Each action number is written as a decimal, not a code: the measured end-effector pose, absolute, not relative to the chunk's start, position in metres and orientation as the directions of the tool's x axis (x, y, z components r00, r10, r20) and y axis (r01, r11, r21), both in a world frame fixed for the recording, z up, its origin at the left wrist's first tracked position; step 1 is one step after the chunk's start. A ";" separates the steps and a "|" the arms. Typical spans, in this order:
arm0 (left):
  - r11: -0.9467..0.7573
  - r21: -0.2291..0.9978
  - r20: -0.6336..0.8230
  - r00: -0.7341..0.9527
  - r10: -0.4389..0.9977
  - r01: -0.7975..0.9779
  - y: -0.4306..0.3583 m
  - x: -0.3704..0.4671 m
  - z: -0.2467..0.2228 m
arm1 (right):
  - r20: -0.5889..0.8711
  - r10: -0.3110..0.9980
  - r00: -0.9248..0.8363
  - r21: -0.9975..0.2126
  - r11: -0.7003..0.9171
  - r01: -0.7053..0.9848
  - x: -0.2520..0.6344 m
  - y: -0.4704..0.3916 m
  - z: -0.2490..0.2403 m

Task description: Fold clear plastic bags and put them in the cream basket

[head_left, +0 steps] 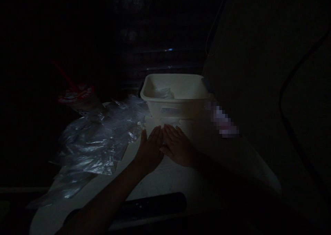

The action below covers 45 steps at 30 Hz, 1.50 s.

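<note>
My left hand (150, 151) lies flat on the pale table (150, 185), fingers stretched forward and thumb apart. Beside it rests my right hand (179, 147), also flat, its fingertips meeting those of the left. Something faintly clear shows between the fingers; I cannot tell what it is. Just beyond the fingertips stands a cream plastic bin (181, 109) with a crumpled clear plastic bag (164, 92) inside. A heap of clear plastic bags (90, 142) spreads over the table to the left of my left hand.
A cup with a red patterned lid (77, 94) and a red straw (66, 77) stands at the back left. A blurred-out item (223, 123) lies right of the bin. A long dark slot (155, 206) runs near the table's front edge. The room is very dark.
</note>
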<state>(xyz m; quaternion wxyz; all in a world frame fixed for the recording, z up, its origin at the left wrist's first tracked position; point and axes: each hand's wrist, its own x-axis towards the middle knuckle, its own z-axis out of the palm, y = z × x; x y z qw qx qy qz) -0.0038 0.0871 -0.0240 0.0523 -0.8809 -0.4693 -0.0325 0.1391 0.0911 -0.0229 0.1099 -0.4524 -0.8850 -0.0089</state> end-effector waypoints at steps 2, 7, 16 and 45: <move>-0.551 -0.062 0.107 0.555 0.825 0.832 0.087 -0.004 -0.023 | 0.200 0.801 -0.565 -0.085 0.588 0.804 0.139 0.091 -0.023; -0.544 -0.073 0.099 0.548 0.830 0.836 0.087 -0.003 -0.023 | 0.198 0.808 -0.555 -0.104 0.580 0.808 0.138 0.090 -0.023; -0.535 -0.081 0.117 0.541 0.833 0.841 0.086 -0.001 -0.021 | 0.266 0.833 -0.485 -0.282 0.549 0.787 0.146 0.106 -0.015; -0.712 0.229 0.157 0.697 0.700 0.664 0.087 -0.004 -0.014 | 0.160 0.907 -0.389 -0.469 0.417 0.778 0.169 0.118 -0.015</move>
